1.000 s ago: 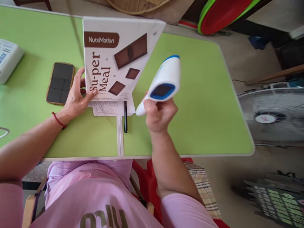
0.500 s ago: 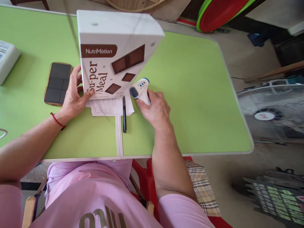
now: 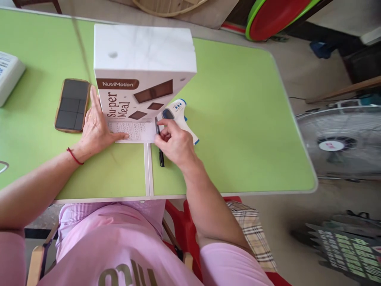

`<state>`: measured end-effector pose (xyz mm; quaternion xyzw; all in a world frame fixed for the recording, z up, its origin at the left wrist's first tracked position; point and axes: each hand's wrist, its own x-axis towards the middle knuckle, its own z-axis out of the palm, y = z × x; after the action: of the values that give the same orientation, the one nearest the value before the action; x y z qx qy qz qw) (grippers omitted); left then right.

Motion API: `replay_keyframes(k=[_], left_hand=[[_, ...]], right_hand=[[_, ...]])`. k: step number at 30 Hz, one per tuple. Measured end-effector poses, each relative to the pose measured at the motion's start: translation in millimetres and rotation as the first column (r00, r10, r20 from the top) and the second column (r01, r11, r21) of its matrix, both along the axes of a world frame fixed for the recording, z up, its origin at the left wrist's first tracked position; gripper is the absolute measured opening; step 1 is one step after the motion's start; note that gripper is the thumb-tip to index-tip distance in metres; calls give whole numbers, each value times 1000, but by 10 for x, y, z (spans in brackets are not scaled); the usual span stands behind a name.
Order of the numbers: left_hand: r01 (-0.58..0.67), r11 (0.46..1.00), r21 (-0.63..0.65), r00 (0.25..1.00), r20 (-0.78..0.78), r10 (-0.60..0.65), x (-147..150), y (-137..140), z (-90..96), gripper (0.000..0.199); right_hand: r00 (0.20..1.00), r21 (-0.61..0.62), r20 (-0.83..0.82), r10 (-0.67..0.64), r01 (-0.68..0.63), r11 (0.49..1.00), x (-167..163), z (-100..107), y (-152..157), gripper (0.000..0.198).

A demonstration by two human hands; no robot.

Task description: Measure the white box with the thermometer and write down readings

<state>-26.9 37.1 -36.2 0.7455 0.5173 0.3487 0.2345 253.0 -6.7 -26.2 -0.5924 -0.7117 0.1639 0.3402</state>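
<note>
A white NutriMotion box [image 3: 145,48] stands upright on the green table, its printed front facing me. Beneath and before it lie sheets of paper [image 3: 137,133] covered in small print. My left hand [image 3: 97,127] is open, its fingers stretched along the box's left side and its thumb flat on the paper. At the right edge of the sheets, my right hand [image 3: 177,142] pinches a black pen [image 3: 161,158] with thumb and fingers. Just beyond that hand lies a white and blue infrared thermometer [image 3: 178,115], partly hidden by it.
Left of the box lies a phone [image 3: 71,105] in a brown case. A white box-shaped object [image 3: 10,75] sits at the far left of the green table [image 3: 238,119]. Beyond the table's right edge stands a fan [image 3: 342,145].
My right hand has let go of the thermometer and moved left onto the pen. The box has come down and turned slightly; my left thumb has shifted from the box to the paper.
</note>
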Motion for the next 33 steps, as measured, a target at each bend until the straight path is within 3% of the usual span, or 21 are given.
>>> replay_keyframes(k=[4, 8, 12, 18, 24, 29, 33], left_hand=[[-25, 999, -26, 997, -77, 23, 37, 6, -9, 152], [-26, 999, -29, 998, -64, 24, 8, 29, -34, 153], [-5, 1000, -20, 998, -60, 4, 3, 12, -37, 154], [-16, 998, -64, 997, -82, 11, 20, -23, -2, 151], [-6, 998, -70, 998, -60, 1, -23, 0, -49, 149], [8, 999, -39, 999, -34, -10, -26, 10, -65, 148], [28, 998, -49, 998, -60, -31, -18, 12, -33, 143]], right_hand=[[956, 116, -279, 94, -64, 991, 158, 66, 61, 33], [905, 271, -388, 177, -72, 960, 115, 126, 88, 51], [822, 384, -536, 194, 32, 923, -54, 125, 10, 23], [781, 271, -594, 194, -33, 962, -183, 93, -100, 44], [888, 47, -456, 62, -46, 998, -293, 103, -83, 23], [926, 26, -376, -22, 34, 999, -323, -15, -20, 20], [929, 27, -370, 20, -11, 1000, -319, -58, 10, 21]])
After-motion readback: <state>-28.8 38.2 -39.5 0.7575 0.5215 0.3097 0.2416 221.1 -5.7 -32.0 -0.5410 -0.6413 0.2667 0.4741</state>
